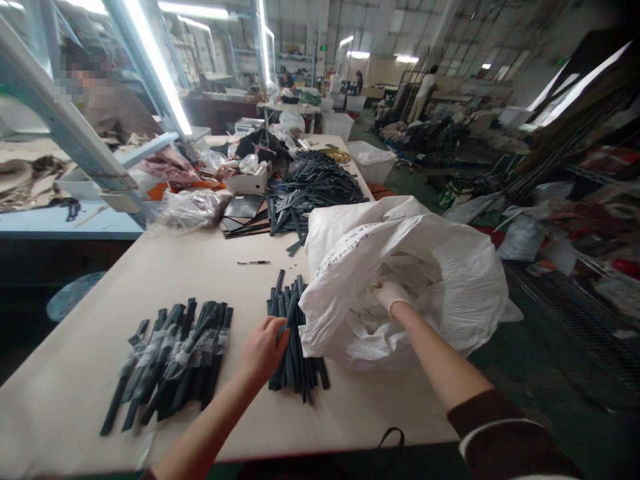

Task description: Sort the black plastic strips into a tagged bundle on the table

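Observation:
A large white woven sack (467,267) lies on the table with its mouth facing me. My right hand (393,297), which looks gloved in white, reaches inside that mouth. Its fingers look curled; what they hold, if anything, is hidden among the white folds. My left hand (265,347) is over the left edge of a pile of loose dark strips (295,367), close to the sack's rim. Thumb and fingers there are slightly bent and apart, with nothing seen between them. Farther left lie several bundles of dark strips (173,360) wrapped in clear plastic.
A big heap of dark strips (325,177) covers the table's far end. Beside it are a clear plastic bag (187,210) and dark flat sheets (245,210). A pen (253,263) lies mid-table. A metal post (75,113) rises at left; people are in the background.

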Action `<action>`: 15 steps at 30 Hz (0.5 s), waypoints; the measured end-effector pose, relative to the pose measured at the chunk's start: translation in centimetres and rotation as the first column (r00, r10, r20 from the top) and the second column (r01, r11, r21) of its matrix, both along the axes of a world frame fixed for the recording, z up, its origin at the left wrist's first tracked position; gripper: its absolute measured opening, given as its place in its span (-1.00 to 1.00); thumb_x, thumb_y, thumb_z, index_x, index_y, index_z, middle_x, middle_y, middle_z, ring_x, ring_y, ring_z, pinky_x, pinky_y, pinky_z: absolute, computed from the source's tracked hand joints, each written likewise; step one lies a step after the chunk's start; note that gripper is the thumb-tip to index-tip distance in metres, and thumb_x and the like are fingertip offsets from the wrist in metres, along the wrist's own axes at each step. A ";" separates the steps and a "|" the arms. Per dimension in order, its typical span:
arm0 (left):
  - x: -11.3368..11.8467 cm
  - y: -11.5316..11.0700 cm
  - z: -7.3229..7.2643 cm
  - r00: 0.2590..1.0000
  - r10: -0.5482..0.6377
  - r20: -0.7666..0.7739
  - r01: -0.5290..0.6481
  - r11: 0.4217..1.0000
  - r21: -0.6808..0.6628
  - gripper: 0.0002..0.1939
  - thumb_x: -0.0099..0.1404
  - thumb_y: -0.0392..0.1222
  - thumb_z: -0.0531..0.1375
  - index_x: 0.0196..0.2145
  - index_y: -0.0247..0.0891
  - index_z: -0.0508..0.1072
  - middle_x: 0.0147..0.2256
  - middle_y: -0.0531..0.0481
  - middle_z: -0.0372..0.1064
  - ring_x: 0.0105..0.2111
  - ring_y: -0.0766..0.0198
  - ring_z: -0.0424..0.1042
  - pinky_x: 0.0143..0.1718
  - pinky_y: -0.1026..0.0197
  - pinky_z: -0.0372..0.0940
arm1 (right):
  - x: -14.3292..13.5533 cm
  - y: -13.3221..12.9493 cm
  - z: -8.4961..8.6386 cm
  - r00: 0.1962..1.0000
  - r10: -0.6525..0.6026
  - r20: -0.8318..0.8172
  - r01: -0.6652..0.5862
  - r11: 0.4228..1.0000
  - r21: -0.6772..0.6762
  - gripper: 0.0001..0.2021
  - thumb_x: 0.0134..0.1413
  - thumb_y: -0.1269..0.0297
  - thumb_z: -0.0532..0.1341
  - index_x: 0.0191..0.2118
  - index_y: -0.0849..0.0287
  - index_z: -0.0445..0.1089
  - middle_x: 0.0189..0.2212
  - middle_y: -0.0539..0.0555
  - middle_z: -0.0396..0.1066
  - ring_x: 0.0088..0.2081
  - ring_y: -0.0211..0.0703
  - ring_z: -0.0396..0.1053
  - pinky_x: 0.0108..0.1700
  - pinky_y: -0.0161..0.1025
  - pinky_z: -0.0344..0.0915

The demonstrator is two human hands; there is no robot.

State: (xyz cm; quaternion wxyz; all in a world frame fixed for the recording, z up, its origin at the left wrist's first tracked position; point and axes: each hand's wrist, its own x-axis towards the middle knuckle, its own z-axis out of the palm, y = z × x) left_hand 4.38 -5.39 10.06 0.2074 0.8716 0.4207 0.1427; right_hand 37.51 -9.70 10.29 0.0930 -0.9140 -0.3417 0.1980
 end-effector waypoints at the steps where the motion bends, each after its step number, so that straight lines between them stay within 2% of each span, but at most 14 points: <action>1: 1.0 -1.1 0.6 0.998 -0.049 0.025 0.050 0.997 -0.052 -0.67 0.28 -0.10 -0.09 -0.19 -0.26 0.38 -0.22 -0.11 0.35 -0.26 0.19 0.37 -0.23 0.19 0.23 | 0.1 -1.3 0.9 1.000 0.011 -0.008 -0.011 0.999 0.043 -0.65 -0.06 0.06 0.08 -0.32 0.22 0.43 -0.31 0.24 0.45 -0.20 0.06 0.37 -0.20 -0.13 0.21; 2: 1.9 -2.3 1.1 0.994 -0.090 0.055 0.095 0.990 -0.105 -0.67 0.28 -0.10 -0.09 -0.23 -0.25 0.40 -0.25 -0.11 0.37 -0.26 0.19 0.36 -0.23 0.19 0.22 | 0.2 -2.8 1.8 0.999 0.021 -0.038 -0.017 0.994 0.107 -0.62 -0.04 0.02 0.04 -0.30 0.21 0.42 -0.33 0.19 0.45 -0.23 0.01 0.37 -0.23 -0.17 0.23; 4: 3.9 -4.5 1.9 0.980 -0.144 0.141 0.173 0.957 -0.231 -0.65 0.28 -0.07 -0.09 -0.29 -0.25 0.44 -0.29 -0.11 0.39 -0.26 0.18 0.36 -0.22 0.19 0.19 | -0.3 -6.0 3.6 0.970 0.033 -0.239 0.046 0.948 0.314 -0.58 -0.05 -0.03 0.03 -0.26 0.21 0.39 -0.38 0.11 0.45 -0.31 -0.08 0.38 -0.31 -0.24 0.25; 5: 5.1 -5.6 2.2 0.969 -0.144 0.199 0.204 0.924 -0.324 -0.64 0.27 -0.04 -0.07 -0.31 -0.25 0.44 -0.30 -0.11 0.40 -0.26 0.18 0.36 -0.21 0.19 0.18 | -0.9 -7.6 4.3 0.917 0.051 -0.395 0.133 0.896 0.423 -0.58 -0.09 -0.04 0.08 -0.25 0.20 0.38 -0.40 0.09 0.44 -0.36 -0.12 0.37 -0.37 -0.27 0.25; 6: 6.3 -6.8 2.4 0.957 -0.114 0.267 0.228 0.866 -0.446 -0.63 0.26 -0.01 -0.06 -0.30 -0.26 0.44 -0.29 -0.12 0.41 -0.25 0.17 0.36 -0.22 0.19 0.19 | -1.8 -9.2 4.8 0.829 0.084 -0.553 0.248 0.831 0.498 -0.58 -0.14 -0.04 0.14 -0.25 0.20 0.38 -0.42 0.07 0.44 -0.41 -0.16 0.36 -0.41 -0.30 0.24; 7: 7.6 -7.9 2.5 0.940 -0.046 0.338 0.249 0.767 -0.591 -0.61 0.24 0.04 -0.05 -0.27 -0.28 0.43 -0.26 -0.13 0.41 -0.24 0.17 0.36 -0.24 0.19 0.19 | -2.8 -10.6 5.0 0.720 0.126 -0.683 0.362 0.771 0.524 -0.59 -0.21 -0.02 0.20 -0.27 0.19 0.38 -0.45 0.04 0.43 -0.46 -0.19 0.33 -0.46 -0.32 0.21; 8: 8.9 -9.0 2.5 0.917 0.059 0.393 0.275 0.620 -0.734 -0.57 0.22 0.09 -0.04 -0.23 -0.29 0.41 -0.23 -0.14 0.40 -0.24 0.18 0.37 -0.26 0.20 0.21 | -3.9 -11.9 5.0 0.619 0.163 -0.768 0.442 0.736 0.512 -0.61 -0.26 0.01 0.25 -0.30 0.19 0.39 -0.48 0.02 0.42 -0.49 -0.22 0.31 -0.49 -0.34 0.19; 10: 11.3 -11.1 2.2 0.852 0.312 0.420 0.350 0.256 -0.901 -0.48 0.18 0.19 -0.03 -0.14 -0.29 0.34 -0.16 -0.15 0.37 -0.24 0.21 0.38 -0.29 0.23 0.23 | -6.2 -14.2 4.3 0.505 0.210 -0.837 0.471 0.746 0.471 -0.65 -0.28 0.04 0.29 -0.35 0.18 0.40 -0.54 -0.01 0.40 -0.51 -0.25 0.28 -0.50 -0.35 0.16; 11: 12.3 -12.1 2.0 0.813 0.419 0.404 0.397 0.107 -0.911 -0.46 0.17 0.21 -0.03 -0.12 -0.29 0.33 -0.16 -0.14 0.36 -0.25 0.23 0.39 -0.30 0.24 0.24 | -7.3 -15.2 3.7 0.465 0.235 -0.854 0.458 0.761 0.459 -0.65 -0.27 0.04 0.29 -0.36 0.18 0.41 -0.54 -0.02 0.40 -0.50 -0.24 0.28 -0.47 -0.34 0.17; 12: 13.1 -13.0 1.8 0.780 0.493 0.385 0.438 0.010 -0.899 -0.46 0.15 0.21 0.00 -0.13 -0.30 0.33 -0.19 -0.13 0.38 -0.29 0.25 0.39 -0.30 0.24 0.24 | -8.2 -16.2 3.0 0.430 0.259 -0.865 0.440 0.777 0.451 -0.65 -0.27 0.03 0.29 -0.35 0.18 0.41 -0.54 -0.02 0.40 -0.49 -0.23 0.29 -0.44 -0.33 0.18; 13: 13.7 -13.8 1.7 0.754 0.544 0.369 0.457 -0.030 -0.889 -0.48 0.13 0.18 0.05 -0.17 -0.32 0.35 -0.26 -0.12 0.39 -0.35 0.27 0.40 -0.32 0.24 0.25 | -9.0 -17.1 2.2 0.397 0.276 -0.875 0.425 0.790 0.442 -0.63 -0.27 0.02 0.29 -0.33 0.19 0.41 -0.53 -0.01 0.41 -0.47 -0.22 0.30 -0.42 -0.31 0.19; 14: 14.1 -14.6 1.6 0.732 0.577 0.361 0.459 -0.027 -0.888 -0.54 0.10 0.12 0.12 -0.22 -0.35 0.38 -0.34 -0.11 0.40 -0.41 0.28 0.39 -0.35 0.24 0.25 | -9.6 -18.0 1.4 0.369 0.283 -0.885 0.419 0.800 0.430 -0.60 -0.27 0.01 0.29 -0.30 0.19 0.41 -0.52 -0.01 0.41 -0.45 -0.21 0.31 -0.40 -0.30 0.20; 15: 14.4 -15.2 1.5 0.714 0.601 0.359 0.448 0.002 -0.894 -0.60 0.05 0.03 0.19 -0.28 -0.38 0.39 -0.41 -0.09 0.40 -0.47 0.30 0.38 -0.39 0.25 0.25 | -10.0 -18.8 0.8 0.350 0.281 -0.894 0.416 0.808 0.417 -0.58 -0.29 0.00 0.30 -0.28 0.19 0.41 -0.52 -0.01 0.41 -0.45 -0.21 0.31 -0.40 -0.30 0.19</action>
